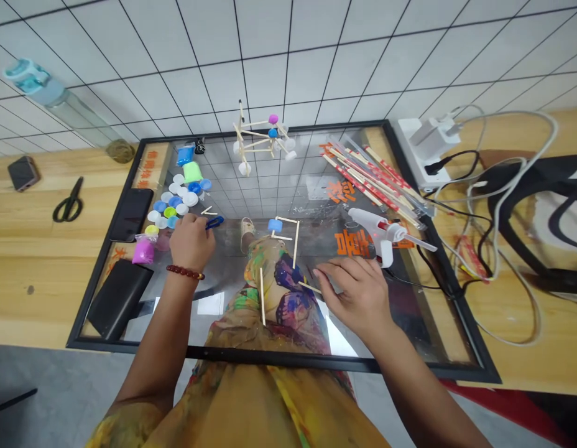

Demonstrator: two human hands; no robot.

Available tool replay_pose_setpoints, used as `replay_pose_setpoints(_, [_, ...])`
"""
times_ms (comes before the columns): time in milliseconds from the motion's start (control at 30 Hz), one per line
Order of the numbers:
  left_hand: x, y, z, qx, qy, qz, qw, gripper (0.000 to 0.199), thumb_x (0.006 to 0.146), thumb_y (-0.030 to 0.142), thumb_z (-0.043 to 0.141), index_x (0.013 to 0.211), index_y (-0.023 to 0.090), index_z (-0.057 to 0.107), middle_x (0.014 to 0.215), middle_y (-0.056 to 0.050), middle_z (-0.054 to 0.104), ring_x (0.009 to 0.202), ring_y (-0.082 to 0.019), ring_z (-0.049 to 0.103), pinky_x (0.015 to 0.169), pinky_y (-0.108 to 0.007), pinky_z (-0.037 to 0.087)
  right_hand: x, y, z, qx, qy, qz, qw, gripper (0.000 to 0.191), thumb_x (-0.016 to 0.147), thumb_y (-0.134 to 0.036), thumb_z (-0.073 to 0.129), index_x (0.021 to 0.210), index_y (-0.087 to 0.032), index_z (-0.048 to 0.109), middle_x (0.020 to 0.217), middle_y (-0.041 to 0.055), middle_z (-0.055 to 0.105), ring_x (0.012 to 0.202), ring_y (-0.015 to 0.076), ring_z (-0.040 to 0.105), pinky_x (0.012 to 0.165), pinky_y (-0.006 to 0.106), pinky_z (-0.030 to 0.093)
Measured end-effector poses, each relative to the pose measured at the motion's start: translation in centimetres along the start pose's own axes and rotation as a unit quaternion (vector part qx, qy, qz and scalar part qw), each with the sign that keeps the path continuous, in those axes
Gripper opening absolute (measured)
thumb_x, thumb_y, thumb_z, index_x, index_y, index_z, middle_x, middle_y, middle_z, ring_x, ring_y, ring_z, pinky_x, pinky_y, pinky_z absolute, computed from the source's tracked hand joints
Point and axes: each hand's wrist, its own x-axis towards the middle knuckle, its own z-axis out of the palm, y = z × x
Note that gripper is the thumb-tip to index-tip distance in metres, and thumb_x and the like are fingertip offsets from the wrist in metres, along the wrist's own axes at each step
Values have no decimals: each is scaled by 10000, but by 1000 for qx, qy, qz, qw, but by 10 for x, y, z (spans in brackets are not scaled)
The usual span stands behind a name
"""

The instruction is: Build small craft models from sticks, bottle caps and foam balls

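Note:
My left hand (191, 244) is closed on a small dark-blue tool (214, 222), its exact kind unclear, beside a cluster of bottle caps (190, 199). Over the right half of the glass board, my right hand (356, 289) is bent with the palm down. A short wooden stick (309, 287) runs in at its thumb and fingers, which partly hide the grip. Between the hands lies a blue cap (275, 226) with thin sticks around it. A longer stick (295, 246) slants below that, and another stick (263, 297) lies nearer my body.
A stick frame with caps (265, 143) stands at the back. Wrapped chopsticks (372, 180) and a white glue gun (379, 235) are on the right, near a power strip (421, 152) and cables. Phone (132, 214), black case (119, 298), scissors (69, 202) and bottle (71, 109) are left.

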Motion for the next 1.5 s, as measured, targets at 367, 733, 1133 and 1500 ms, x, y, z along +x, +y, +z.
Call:
replay_pose_setpoints(367, [4, -18, 25, -10, 19, 97, 995, 258, 866, 204, 513, 994, 128, 723, 1140, -197, 668, 1060, -366, 620, 873, -468, 508, -33, 1, -11, 62, -301, 88, 947, 186, 972, -274, 556, 911, -199, 716, 846, 46, 699, 791, 194, 679, 706, 295, 452])
replay_pose_setpoints(733, [-18, -39, 21, -124, 54, 159, 978, 160, 874, 148, 525, 926, 192, 669, 957, -104, 700, 869, -260, 669, 709, -354, 503, 58, -71, 44, 161, -247, 64, 953, 169, 963, -224, 561, 1034, -163, 702, 1028, 92, 728, 920, 212, 672, 821, 326, 500])
replay_pose_setpoints(1133, [-86, 68, -14, -427, 26, 261, 865, 52, 918, 178, 636, 926, 223, 660, 945, -28, 740, 895, -162, 708, 806, -299, 579, 21, -38, 5, -19, -254, 3, 967, 300, 997, -241, 479, 1241, -142, 622, 1001, 131, 735, 868, 241, 668, 782, 352, 470])
replay_pose_setpoints(1500, [-71, 74, 11, -185, 99, 415, 885, 109, 942, 169, 572, 929, 181, 679, 937, -63, 718, 877, -214, 640, 748, -352, 531, 50, 23, -7, -110, -314, 200, 922, 367, 1016, -356, 381, 1190, -194, 659, 1011, 108, 765, 853, 261, 691, 651, 321, 375])
